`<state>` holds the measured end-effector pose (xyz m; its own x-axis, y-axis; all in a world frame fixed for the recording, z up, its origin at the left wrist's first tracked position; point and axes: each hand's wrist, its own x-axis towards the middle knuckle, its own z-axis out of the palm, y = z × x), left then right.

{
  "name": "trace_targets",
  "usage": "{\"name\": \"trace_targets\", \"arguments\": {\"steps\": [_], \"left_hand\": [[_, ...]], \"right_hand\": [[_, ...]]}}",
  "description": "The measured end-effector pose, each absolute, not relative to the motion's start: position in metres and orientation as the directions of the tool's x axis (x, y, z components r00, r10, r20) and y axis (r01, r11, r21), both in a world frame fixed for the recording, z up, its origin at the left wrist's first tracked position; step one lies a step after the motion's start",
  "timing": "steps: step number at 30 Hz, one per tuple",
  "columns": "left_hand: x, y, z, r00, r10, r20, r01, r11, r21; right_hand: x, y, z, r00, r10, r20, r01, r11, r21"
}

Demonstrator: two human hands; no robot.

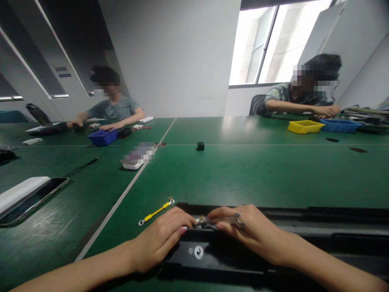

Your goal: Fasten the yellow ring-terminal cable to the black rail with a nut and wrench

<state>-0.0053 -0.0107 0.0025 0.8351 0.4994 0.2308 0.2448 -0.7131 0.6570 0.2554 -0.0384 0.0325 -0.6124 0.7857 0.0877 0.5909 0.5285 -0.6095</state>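
My left hand (161, 239) rests on the left end of a long black part (319, 231) on the green table, fingers curled, fingertips pinching a small metal fitting (200, 220). My right hand (243, 229) meets it from the right, fingers closed round a small metal wrench (235, 220) whose end sits at the fitting. A silver bolt head (198, 252) shows on the black part below the hands. A short yellow wire with ring terminals (156, 211) lies on the table just left of my left hand.
A phone (33, 200) and a white case (18, 194) lie at the left. A small black cube (200, 146) sits mid-table. Two other people work at the far side, near a blue bin (102, 137), a yellow bin (304, 127) and another blue bin (340, 125).
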Motion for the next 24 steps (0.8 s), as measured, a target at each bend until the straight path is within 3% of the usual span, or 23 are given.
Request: {"name": "trace_targets", "arguments": {"steps": [24], "left_hand": [[-0.0048, -0.0101, 0.0039, 0.84, 0.497, 0.219, 0.249, -0.71, 0.658]], "right_hand": [[0.2559, -0.0389, 0.0344, -0.613, 0.786, 0.081, 0.588, 0.522, -0.618]]}}
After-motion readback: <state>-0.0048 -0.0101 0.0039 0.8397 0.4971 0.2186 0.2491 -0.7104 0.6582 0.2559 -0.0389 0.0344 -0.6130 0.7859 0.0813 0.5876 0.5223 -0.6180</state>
